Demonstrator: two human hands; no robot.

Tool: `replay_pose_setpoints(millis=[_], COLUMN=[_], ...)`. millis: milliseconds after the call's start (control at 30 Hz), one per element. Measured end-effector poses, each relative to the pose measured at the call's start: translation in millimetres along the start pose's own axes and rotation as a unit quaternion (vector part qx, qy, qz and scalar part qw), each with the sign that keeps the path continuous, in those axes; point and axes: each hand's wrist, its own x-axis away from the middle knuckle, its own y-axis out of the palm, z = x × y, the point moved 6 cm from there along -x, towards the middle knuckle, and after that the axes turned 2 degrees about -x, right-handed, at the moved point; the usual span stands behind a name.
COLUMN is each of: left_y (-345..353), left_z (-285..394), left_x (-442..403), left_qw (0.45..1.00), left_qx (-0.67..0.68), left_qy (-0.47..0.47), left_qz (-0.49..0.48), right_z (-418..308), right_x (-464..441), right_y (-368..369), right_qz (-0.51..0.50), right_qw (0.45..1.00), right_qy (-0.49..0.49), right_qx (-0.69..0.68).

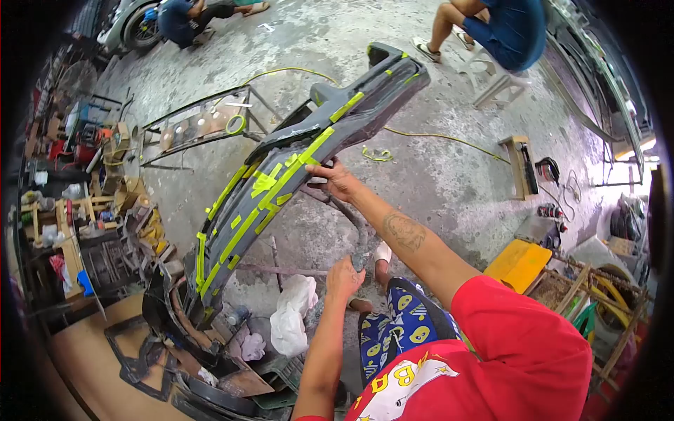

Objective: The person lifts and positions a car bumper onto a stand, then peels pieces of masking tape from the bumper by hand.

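A grey car bumper (319, 144) stretches diagonally across the middle of the head view, with many strips of yellow-green masking tape stuck along it. My right hand (335, 179) grips its near edge, thumb on the taped face and fingers partly hidden below. Lower down, my left hand (345, 279) is closed around the dark curved bar (357, 228) of a stand beneath the bumper. A crumpled white plastic bag (291, 316) hangs or lies just left of that hand; which of the two I cannot tell.
A metal frame (200, 126) with a tape roll (236, 125) stands behind the bumper. Cluttered shelves (70, 224) line the left. A yellow hose (449, 138) crosses the floor. One person sits on a white stool (495, 78); another is near a wheel (142, 28).
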Motion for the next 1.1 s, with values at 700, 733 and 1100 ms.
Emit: replay_pose_setpoints(millis=[700, 733, 1100], left_y=[24.2, 24.2, 15.2], left_z=[11.3, 10.3, -11.2], left_x=[66.4, 68.0, 77.5], left_qw=[0.999, 0.998, 0.998], left_qx=[0.049, 0.055, 0.062], left_qy=[0.012, 0.012, 0.015], left_qz=[-0.017, -0.020, 0.024], right_z=[2.5, 3.8, 28.4], right_x=[88.0, 88.0, 58.4], right_y=[-17.6, -17.0, -32.3], right_qz=[0.037, 0.034, -0.022], right_qw=[0.994, 0.994, 0.996], right_qy=[-0.090, -0.088, -0.051], right_qx=[0.050, 0.052, 0.073])
